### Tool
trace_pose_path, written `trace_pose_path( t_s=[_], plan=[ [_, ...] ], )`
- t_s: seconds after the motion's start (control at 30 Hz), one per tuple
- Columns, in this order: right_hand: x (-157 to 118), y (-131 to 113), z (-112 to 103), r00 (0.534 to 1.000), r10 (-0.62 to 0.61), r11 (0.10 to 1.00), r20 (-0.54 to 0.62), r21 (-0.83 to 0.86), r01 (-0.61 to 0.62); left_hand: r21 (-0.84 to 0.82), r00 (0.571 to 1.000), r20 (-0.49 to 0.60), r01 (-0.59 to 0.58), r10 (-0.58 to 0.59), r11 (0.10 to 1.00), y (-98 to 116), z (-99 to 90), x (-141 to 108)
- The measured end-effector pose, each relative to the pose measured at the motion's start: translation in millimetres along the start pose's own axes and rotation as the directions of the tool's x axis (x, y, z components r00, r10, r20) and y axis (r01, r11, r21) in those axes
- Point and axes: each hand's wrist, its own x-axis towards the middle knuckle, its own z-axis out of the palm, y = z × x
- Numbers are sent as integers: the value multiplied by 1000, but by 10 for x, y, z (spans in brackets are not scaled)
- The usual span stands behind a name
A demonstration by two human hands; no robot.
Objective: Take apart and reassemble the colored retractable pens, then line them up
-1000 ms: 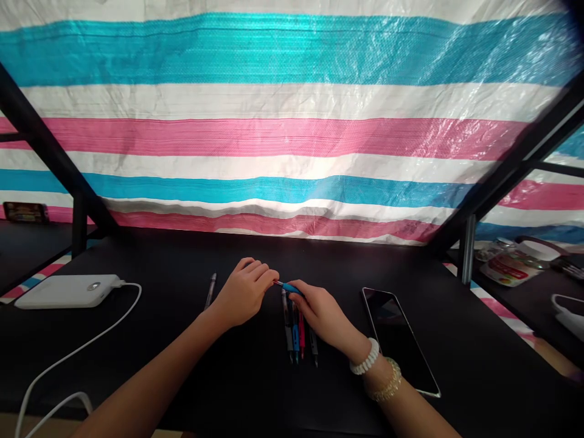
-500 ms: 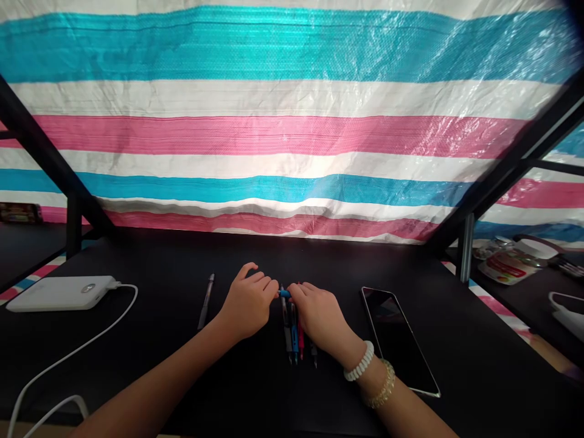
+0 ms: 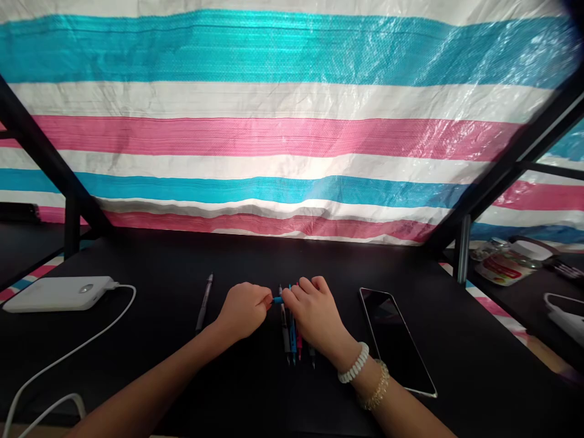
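Between my two hands a short stretch of a blue pen (image 3: 277, 300) shows, held level above the table; the rest of it is hidden by my fingers. My left hand (image 3: 247, 309) is closed in a pinch on its left end. On the right end, the thumb and fingers of my right hand (image 3: 314, 309) are closed as well, with the other fingers loosely bent. Just beneath and beside my right hand lie several pens side by side: a grey pen (image 3: 285, 334), a blue one (image 3: 292, 340), a pink one (image 3: 299, 347) and a dark one (image 3: 312, 358) partly covered.
A single grey pen (image 3: 204, 303) lies left of my left hand. Farther left is a white power bank (image 3: 59, 293) with a white cable (image 3: 86, 333). A phone (image 3: 399, 344) lies right of my right wrist. A striped sheet (image 3: 292, 137) hangs behind the black table (image 3: 182, 258).
Both hands and the blue pen have shifted slightly left and down. The left hand's raised fingers have curled in, while the right hand's rear fingers have lifted and bent.
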Motion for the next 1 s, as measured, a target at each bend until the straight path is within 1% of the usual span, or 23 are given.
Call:
trace_pose_path(
  t_s=[0.03, 0.1, 0.13, 0.2, 0.23, 0.27, 0.3, 0.37, 0.43, 0.47, 0.53, 0.63, 0.73, 0.83, 0.93, 1.0],
  plan=[
    [1, 5, 2, 1000, 11, 1000, -9, 7, -10, 6, 1000, -22, -17, 18, 1000, -9, 5, 4],
    [3, 16, 5, 999, 47, 998, -27, 53, -45, 39, 991, -106, -83, 86, 996, -27, 23, 9],
    [2, 22, 5, 996, 78, 992, -42, 104, -73, 62, 979, -158, -123, 131, 990, -36, 32, 10],
    [-5, 36, 6, 980, 180, 949, -87, 277, -150, 104, 945, -251, -190, 210, 976, -52, 46, 8],
    [-11, 47, 9, 962, 252, 899, -102, 391, -194, 120, 927, -289, -211, 238, 970, -60, 50, 7],
    [-17, 62, 16, 938, 333, 826, -98, 510, -240, 133, 910, -324, -227, 259, 965, -68, 50, 5],
    [-22, 81, 28, 911, 408, 733, -68, 618, -282, 143, 892, -355, -242, 278, 960, -75, 49, 3],
    [-26, 130, 69, 862, 504, 524, 53, 774, -354, 158, 859, -407, -269, 311, 950, -85, 42, -2],
    [-20, 180, 120, 830, 528, 340, 179, 851, -400, 169, 832, -438, -295, 340, 940, -88, 35, -7],
    [-15, 200, 143, 820, 533, 281, 206, 871, -402, 176, 821, -447, -307, 354, 935, -87, 33, -10],
    [-1, 225, 175, 823, 516, 211, 237, 896, -391, 196, 806, -454, -327, 381, 925, -82, 32, -16],
    [15, 225, 181, 830, 500, 174, 247, 910, -376, 222, 799, -451, -333, 399, 917, -83, 43, -21],
    [18, 209, 153, 824, 519, 197, 227, 906, -374, 234, 796, -449, -334, 406, 913, -97, 62, -16],
    [15, 196, 106, 829, 516, 218, 214, 903, -369, 250, 788, -451, -338, 418, 907, -109, 72, 0],
    [18, 186, 57, 830, 510, 211, 225, 903, -375, 269, 762, -483, -340, 432, 901, -108, 67, 17],
    [23, 176, 37, 826, 503, 156, 254, 914, -376, 274, 736, -512, -350, 444, 896, -100, 58, 20]
  ],
)
